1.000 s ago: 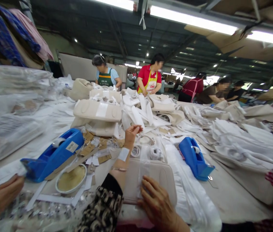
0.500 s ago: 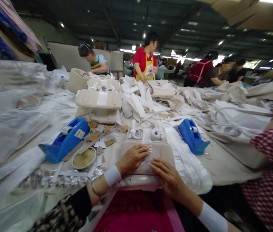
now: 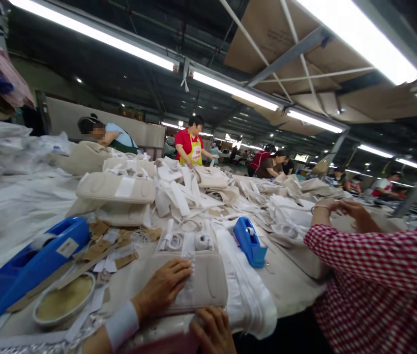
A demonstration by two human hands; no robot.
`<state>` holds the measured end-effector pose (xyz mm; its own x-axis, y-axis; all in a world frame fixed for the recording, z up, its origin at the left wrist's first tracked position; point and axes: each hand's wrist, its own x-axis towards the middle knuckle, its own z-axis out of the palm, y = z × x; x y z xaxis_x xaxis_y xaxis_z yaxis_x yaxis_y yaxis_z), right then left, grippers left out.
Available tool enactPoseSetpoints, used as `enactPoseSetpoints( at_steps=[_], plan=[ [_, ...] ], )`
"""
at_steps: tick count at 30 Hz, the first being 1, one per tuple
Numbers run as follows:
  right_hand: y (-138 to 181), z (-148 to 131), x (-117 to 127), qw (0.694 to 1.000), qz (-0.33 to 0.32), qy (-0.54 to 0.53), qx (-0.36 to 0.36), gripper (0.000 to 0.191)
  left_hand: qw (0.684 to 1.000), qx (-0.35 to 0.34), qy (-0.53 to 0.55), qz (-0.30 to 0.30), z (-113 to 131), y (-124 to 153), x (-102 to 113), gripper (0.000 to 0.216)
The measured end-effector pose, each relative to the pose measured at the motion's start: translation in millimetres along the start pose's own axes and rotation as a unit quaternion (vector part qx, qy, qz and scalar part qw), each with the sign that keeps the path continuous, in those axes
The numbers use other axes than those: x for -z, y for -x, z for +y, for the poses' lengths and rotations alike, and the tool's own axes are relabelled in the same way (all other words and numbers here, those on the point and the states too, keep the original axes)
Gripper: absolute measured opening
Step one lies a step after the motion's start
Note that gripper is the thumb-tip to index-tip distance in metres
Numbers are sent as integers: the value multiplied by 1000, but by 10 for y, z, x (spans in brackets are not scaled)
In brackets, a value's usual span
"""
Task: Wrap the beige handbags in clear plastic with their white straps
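A beige handbag [image 3: 208,282] lies flat in front of me with a white strip [image 3: 189,250] running down its middle. Its handles, wrapped in white, point away from me. My left hand [image 3: 164,285] rests on the bag's left part, fingers stretched out flat, fingertips at the strip. At the bag's near edge, my right hand [image 3: 214,329] has its fingers bent and pressed together against it; the lower part of this hand is cut off by the frame. Clear plastic bags [image 3: 247,290] lie beside the handbag on the right.
Blue tape dispensers stand left [image 3: 64,246] and right [image 3: 251,243]. A bowl of yellowish paste [image 3: 64,300] and brown tags [image 3: 98,248] lie left. More beige bags [image 3: 116,189] are piled beyond. A co-worker in a checked sleeve [image 3: 359,246] works close on my right.
The view has tilted up and turned right. My right hand has gone from lying flat beside the strip to the bag's near edge. The left hand stays on the bag.
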<state>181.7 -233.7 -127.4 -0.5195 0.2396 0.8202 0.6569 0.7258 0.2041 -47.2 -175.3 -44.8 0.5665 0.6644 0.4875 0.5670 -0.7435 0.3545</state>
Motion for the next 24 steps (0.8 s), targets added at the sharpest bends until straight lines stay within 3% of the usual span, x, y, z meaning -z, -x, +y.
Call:
enactPoseSetpoints(
  at_steps=[6,12,15,21,24],
  plan=[
    [-327,-300,394,982,-50,-180,-31,25,1000,-8,-4,-28,2,17,3,40],
    [-470,-582,707,973,-58,-225,-6,27,999,-22,45,-2,-61,30,-45,44],
    [-501,-676,734,975,-39,-218,-4,29,998,-26,63,12,-74,35,-61,44],
    [-506,-824,713,977,-76,-199,5,32,999,-28,-20,-23,-122,49,-120,43],
    [-667,-805,741,973,-88,-214,13,31,998,-28,-42,-30,-130,60,-131,42]
  ],
)
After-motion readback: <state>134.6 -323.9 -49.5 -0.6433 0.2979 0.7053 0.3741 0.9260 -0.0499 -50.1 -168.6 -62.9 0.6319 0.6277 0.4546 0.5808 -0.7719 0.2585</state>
